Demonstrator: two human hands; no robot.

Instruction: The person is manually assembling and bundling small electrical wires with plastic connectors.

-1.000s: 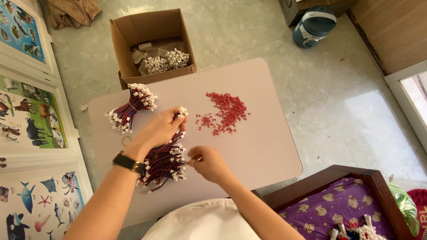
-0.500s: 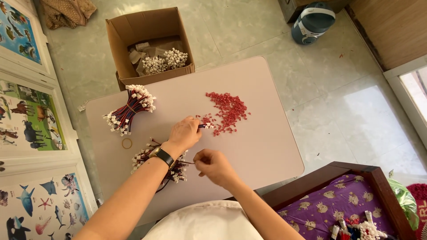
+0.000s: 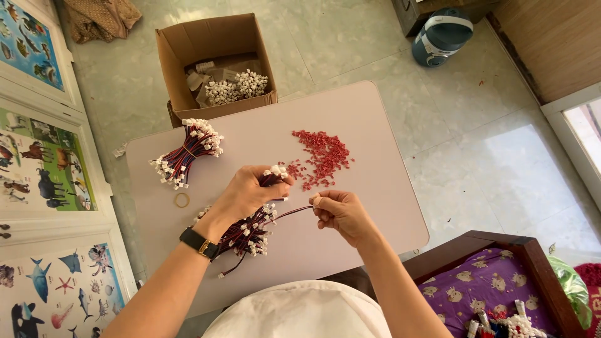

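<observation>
- Overhead, at the left of my pale table [image 3: 388, 206], 1 tied bundle of red-and-black wire leads [image 3: 186, 153] lies beside a loose rubber band [image 3: 181, 199], with a cardboard box [image 3: 216, 44] of more white connectors on the floor beyond.
- Next, my left hand [image 3: 250, 191] is closed around a cluster of wire leads [image 3: 250, 228], their white plugs poking past my fingers.
- Between my hands runs 1 thin wire [image 3: 294, 211]: light, limp and easily kinked, I judge, best held near its plug.
- Rightward, my right hand [image 3: 341, 213] pinches that wire's end between thumb and fingertips.
- Behind them, small red pieces [image 3: 322, 156] lie scattered.
</observation>
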